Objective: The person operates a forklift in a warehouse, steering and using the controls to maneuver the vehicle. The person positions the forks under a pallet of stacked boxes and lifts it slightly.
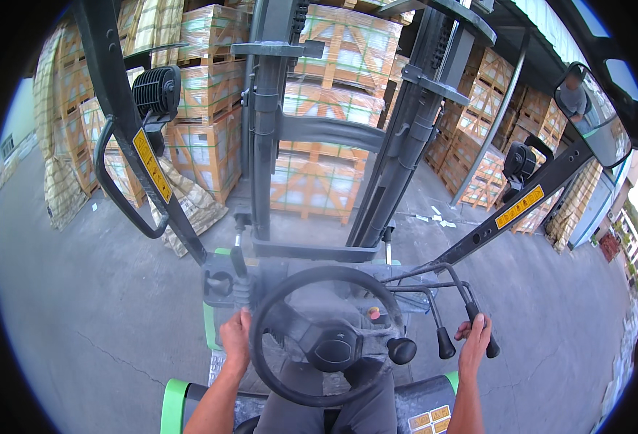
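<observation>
I sit behind the black steering wheel [267,304] of a forklift; a round black spinner knob [401,351] is on its right side. My left hand [235,338] is closed just left of the wheel, below a black lever with a ribbed boot [241,289]. What its fingers hold, if anything, is hidden. On the right, my right hand [474,340] curls its fingers at a black-handled control lever [472,312], partly covering it. Another control lever [445,343] stands left of that hand, untouched.
Ahead rises the dark lift mast [264,145], with wooden crates [333,108] wrapped in film stacked beyond it. More crates [206,101] stand left and right. Tarps [181,202] lie on the concrete floor [131,289]. A mirror [597,116] hangs upper right.
</observation>
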{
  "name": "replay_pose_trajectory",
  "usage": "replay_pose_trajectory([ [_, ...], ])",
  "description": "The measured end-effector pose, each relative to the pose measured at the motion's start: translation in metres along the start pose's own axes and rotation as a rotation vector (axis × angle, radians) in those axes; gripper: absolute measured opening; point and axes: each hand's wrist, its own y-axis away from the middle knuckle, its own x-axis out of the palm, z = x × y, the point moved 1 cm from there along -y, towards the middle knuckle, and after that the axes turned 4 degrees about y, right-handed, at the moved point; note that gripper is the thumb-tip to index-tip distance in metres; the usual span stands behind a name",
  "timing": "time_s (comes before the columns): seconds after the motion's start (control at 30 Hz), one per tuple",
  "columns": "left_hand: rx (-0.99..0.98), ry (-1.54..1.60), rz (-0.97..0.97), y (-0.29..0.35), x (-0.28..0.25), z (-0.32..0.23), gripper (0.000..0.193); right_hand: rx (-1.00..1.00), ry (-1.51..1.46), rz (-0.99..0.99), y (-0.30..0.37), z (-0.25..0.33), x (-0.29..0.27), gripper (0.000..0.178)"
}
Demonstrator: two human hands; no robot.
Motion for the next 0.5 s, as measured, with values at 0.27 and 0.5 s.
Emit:
replay_pose_trajectory([
  [0.27, 0.013, -0.012, -0.009, 0.0, -0.003, -0.011, 0.043, -0.016, -0.021, 0.006, -0.03, 0.018, 0.017, 0.044],
  [0.5, 0.024, -0.036, -0.002, 0.002, -0.004, -0.007, 0.044, -0.035, -0.091, -0.051, -0.004, -0.035, -0.006, 0.041],
])
